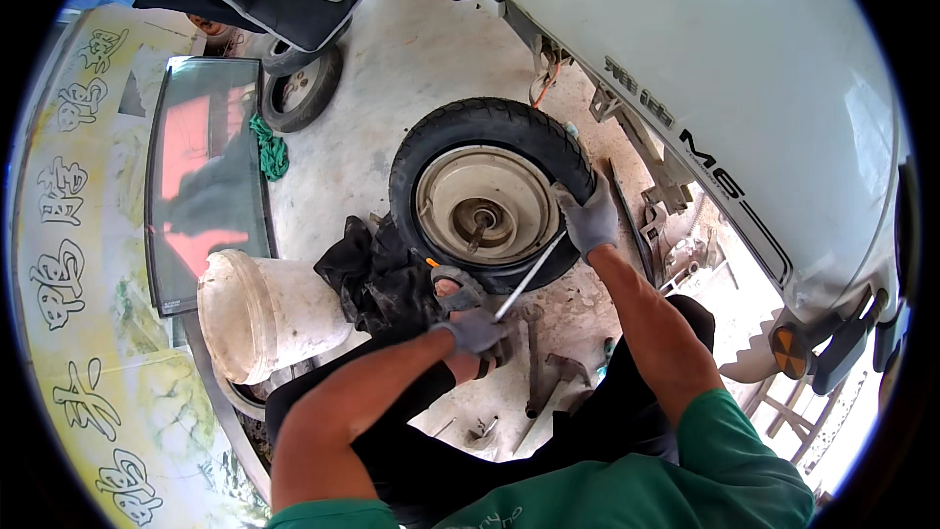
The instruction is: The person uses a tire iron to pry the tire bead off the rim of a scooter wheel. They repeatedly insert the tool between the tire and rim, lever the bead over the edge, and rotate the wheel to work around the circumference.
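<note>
A black tyre (470,118) on a cream-coloured wheel rim (441,186) lies in front of me, its axle hole and central hub facing up. My left hand (475,330), in a grey glove, is closed around the near end of a slim silver tyre lever (529,274). The lever slants up to the right, and its far end meets the wheel's lower right edge. On the tyre's right side my right hand (590,220), also gloved in grey, grips the tyre with its thumb toward the rim. My sandalled foot (453,286) is by the tyre's near edge.
A dirty white bucket (304,309) and a black crumpled cloth (357,274) sit left of the wheel. Behind them are a glass panel (211,186), a green rag (268,149) and spare tyres (313,93). A white vehicle body (764,88) overhangs the right. A wrench-like tool (532,353) lies nearby.
</note>
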